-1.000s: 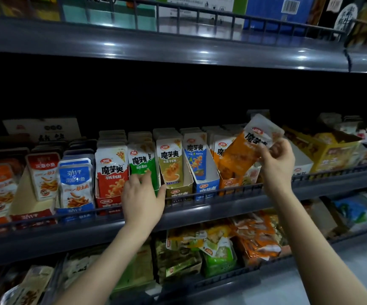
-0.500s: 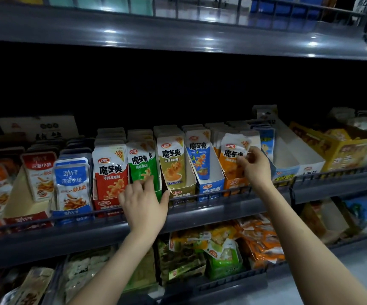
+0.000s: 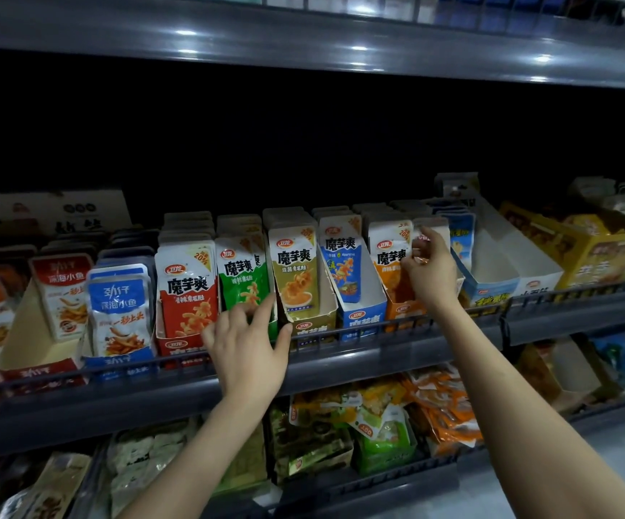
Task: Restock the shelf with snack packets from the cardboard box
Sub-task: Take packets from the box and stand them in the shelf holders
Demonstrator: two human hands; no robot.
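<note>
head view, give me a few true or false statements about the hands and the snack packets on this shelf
1. The right hand is at the orange packets. True.
2. The left hand holds a packet up in the air. False: it touches the green packets by the shelf edge and holds nothing.
3. The red packets stand just left of the green ones. True.
4. The blue packets stand leftmost in the row. False: they stand between the tan packets and the orange ones.
</note>
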